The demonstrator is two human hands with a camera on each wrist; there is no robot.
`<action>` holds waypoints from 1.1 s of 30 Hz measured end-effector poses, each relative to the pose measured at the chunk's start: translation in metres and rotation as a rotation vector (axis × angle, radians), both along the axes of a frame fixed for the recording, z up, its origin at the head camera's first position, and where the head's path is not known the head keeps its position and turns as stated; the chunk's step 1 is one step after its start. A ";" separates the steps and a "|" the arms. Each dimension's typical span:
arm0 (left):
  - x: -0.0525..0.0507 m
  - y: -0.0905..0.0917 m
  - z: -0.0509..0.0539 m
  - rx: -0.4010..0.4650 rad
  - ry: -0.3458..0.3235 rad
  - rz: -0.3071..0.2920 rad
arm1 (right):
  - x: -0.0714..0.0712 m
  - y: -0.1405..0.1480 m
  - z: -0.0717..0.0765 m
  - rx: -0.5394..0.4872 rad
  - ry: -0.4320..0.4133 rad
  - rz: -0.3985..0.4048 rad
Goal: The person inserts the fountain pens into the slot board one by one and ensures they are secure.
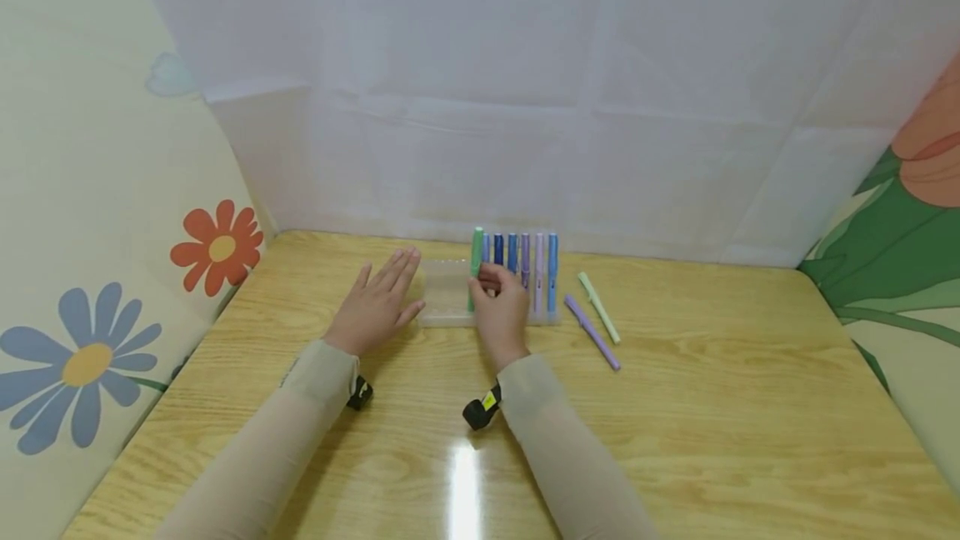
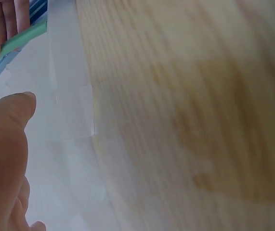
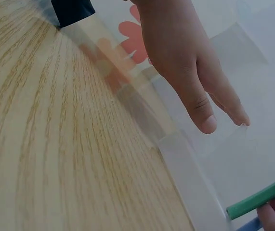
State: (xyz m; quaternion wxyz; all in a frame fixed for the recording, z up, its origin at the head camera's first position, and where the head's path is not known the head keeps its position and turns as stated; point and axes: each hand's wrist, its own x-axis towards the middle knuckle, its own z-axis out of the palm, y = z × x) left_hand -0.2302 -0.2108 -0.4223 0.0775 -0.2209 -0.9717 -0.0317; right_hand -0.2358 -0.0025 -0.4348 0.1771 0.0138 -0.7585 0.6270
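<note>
Right, I've got the head feed up, and here's the green pen [image 1: 477, 250], at the left end of a row of pens [image 1: 526, 252] in a clear case [image 1: 446, 321] on the worktop [image 1: 712, 407]. The right hand [image 1: 501, 311] has it pinched, thumb against fingers, partway along the barrel; the lower end sits near the case's front lip, though I can't tell whether they touch. Over on the other side, the left hand [image 1: 377, 307] lies with fingers stretched out and nothing in its grasp, right beside the case's left end; contact there I can't confirm. The hands are apart.

How will this pen handle? Light and stiff, I'd judge, with a smooth barrel that could roll under a lopsided pinch. Mid-barrel is my spot, leaving both ends free. The case looks thin, bendy and easily nudged, so I'd steady it by its edge. To the right, a purple pen [image 1: 592, 332] and a pale green pen [image 1: 599, 307] lie loose.
</note>
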 end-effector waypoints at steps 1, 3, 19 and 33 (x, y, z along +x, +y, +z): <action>0.000 0.000 0.000 0.000 0.003 0.000 | 0.000 -0.001 0.000 0.002 0.006 -0.003; 0.001 0.000 -0.001 0.001 0.012 -0.001 | 0.001 -0.002 0.000 -0.001 0.005 -0.006; -0.002 -0.002 -0.006 0.011 0.029 -0.006 | 0.007 -0.014 0.000 0.004 0.019 -0.068; 0.002 0.004 0.000 0.039 -0.004 0.007 | 0.012 -0.016 0.001 0.157 -0.009 -0.074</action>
